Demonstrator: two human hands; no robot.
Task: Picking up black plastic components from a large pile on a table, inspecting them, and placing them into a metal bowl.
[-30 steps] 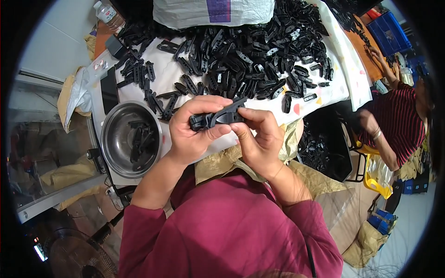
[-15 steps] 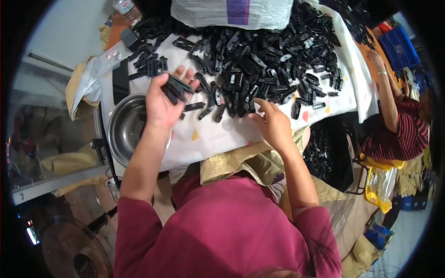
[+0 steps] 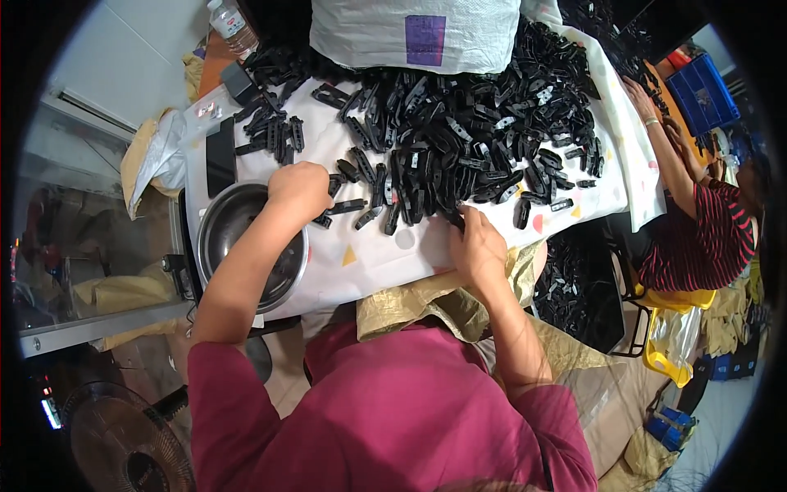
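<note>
Person in a maroon top sits at a table (image 3: 385, 254) covered with a white cloth with coloured triangles and dots, and there's a big heap of black plastic parts (image 3: 475, 139) spread over most of it. Left hand (image 3: 299, 190) is curled knuckles-up at the near left edge of the heap, right beside the rim of a steel bowl (image 3: 234, 246), with a few loose black parts touching its fingers. Can't tell if it's actually gripping one, the fingers hide whatever's underneath. Right hand (image 3: 478, 246) is lower down near the table's front edge, fingers bent and reaching into the near fringe of the heap, fingertips on a black part there. Also can't tell if that one is pinched or just touched.

Behind the heap there's a white woven sack (image 3: 414, 33) with a purple patch, and a water bottle (image 3: 232, 20) off at the far left corner. A dark flat phone-like slab (image 3: 220, 156) lies just left of the bowl's far side. On the right another person in a striped shirt (image 3: 697, 238) is reaching an arm onto the same table. A fan (image 3: 123, 447) sits on the floor lower left.
</note>
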